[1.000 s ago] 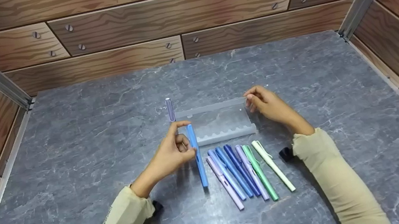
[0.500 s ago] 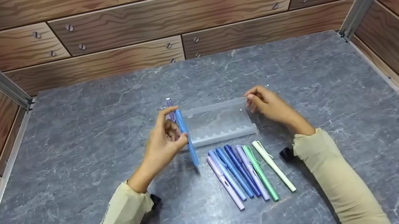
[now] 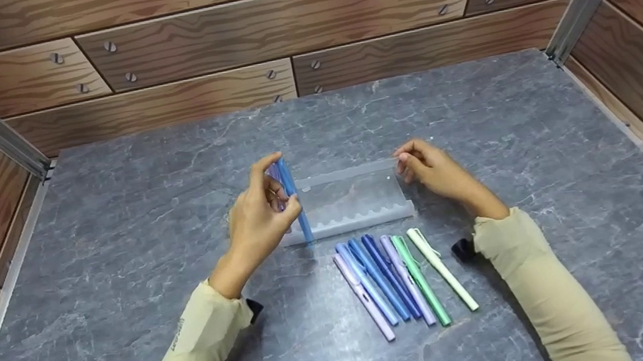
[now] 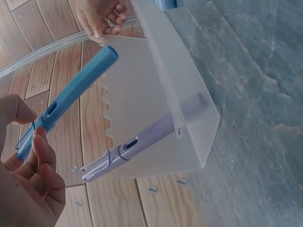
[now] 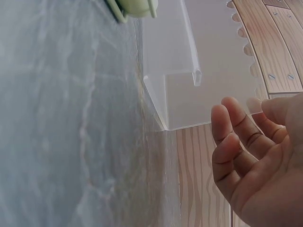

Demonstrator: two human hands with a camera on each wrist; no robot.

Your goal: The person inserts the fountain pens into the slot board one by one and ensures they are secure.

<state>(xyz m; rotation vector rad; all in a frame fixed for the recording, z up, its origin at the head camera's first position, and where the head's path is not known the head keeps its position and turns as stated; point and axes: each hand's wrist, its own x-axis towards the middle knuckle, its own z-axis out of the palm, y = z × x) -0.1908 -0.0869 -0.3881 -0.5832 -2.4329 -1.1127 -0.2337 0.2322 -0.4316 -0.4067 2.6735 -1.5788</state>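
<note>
Currently, the left hand [image 3: 258, 216] pinches the blue pen [image 4: 78, 87] at the left end of the clear stand [image 3: 354, 195]; whether they touch, I cannot tell. The purple pen [image 4: 147, 136] is mostly hidden in head view. The right hand [image 3: 430, 170], fingers bent, pinches the stand's corner.

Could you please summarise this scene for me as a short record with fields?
Left hand: pinches a blue pen near the holder's left end
Right hand: pinches the holder's far right corner
Holder: translucent, notched edge
In holder: lilac pen, at the left end
Loose pens: seven, in lilac, blues and greens, on the near side of the holder
Surface: grey marbled tabletop
</note>
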